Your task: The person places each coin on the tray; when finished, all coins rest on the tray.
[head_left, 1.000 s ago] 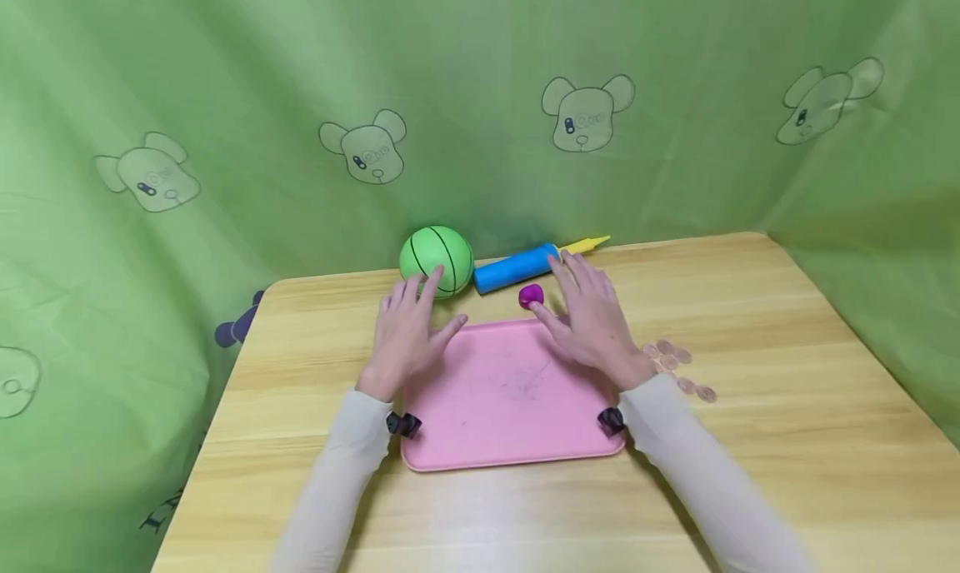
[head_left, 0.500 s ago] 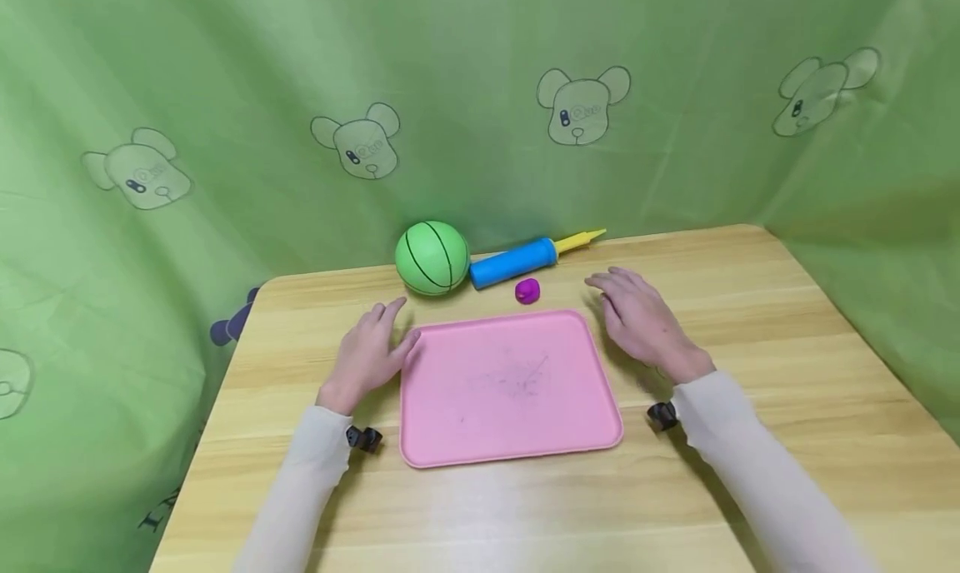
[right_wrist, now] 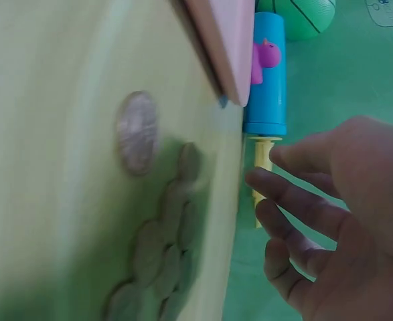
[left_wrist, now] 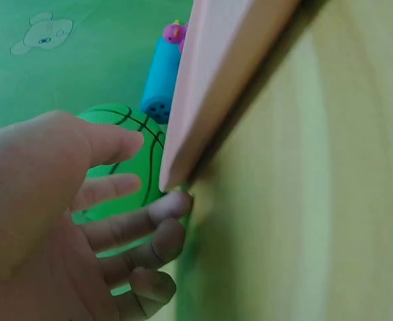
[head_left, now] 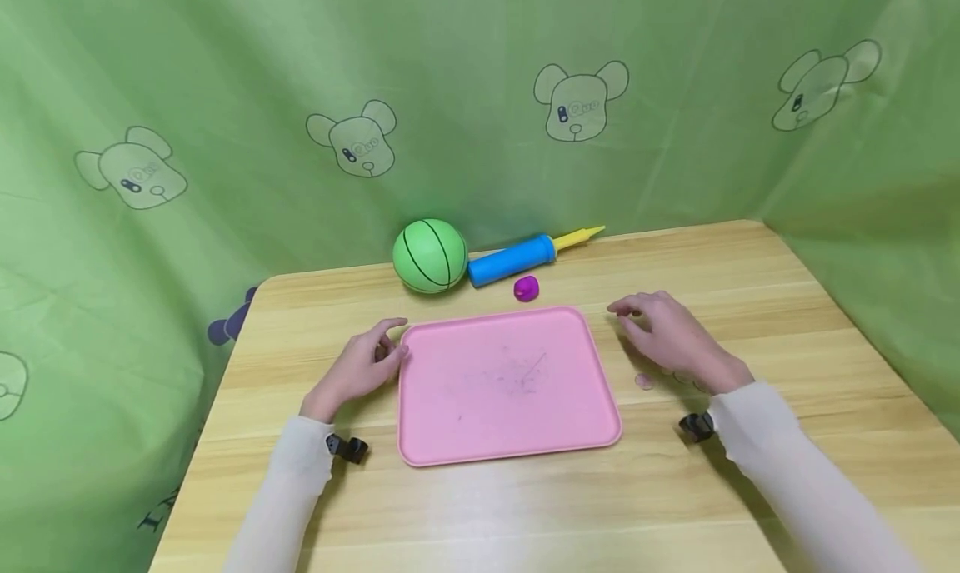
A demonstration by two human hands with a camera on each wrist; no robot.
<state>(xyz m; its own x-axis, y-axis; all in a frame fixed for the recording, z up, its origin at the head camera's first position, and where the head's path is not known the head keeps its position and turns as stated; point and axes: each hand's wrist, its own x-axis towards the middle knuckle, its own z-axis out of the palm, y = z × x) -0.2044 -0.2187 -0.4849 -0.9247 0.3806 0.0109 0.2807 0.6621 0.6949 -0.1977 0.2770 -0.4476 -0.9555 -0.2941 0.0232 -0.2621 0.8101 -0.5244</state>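
Observation:
A shallow pink tray point(head_left: 506, 390) lies on the wooden table. Beside its far left corner is my left hand point(head_left: 358, 363), fingers loosely bent and holding nothing; whether a fingertip touches the rim I cannot tell. My right hand point(head_left: 675, 340) hovers right of the tray, with gaps between thumb and fingers and nothing in them. Copper-coloured coins point(right_wrist: 137, 134) lie under and beside the right hand, mostly hidden by it in the head view. Just behind the tray sits a small magenta toy duck point(head_left: 527, 288).
At the table's back stand a green ball point(head_left: 430, 256) with black lines and, touching or nearly touching it, a blue hand pump point(head_left: 512, 261) with a yellow nozzle point(head_left: 577, 238). A green curtain point(head_left: 465, 98) with bear faces hangs behind and at both sides.
Both hands have drawn apart from over the tray: the left out to the left and nearer, the right out to the right over the coins. The tray stays put.

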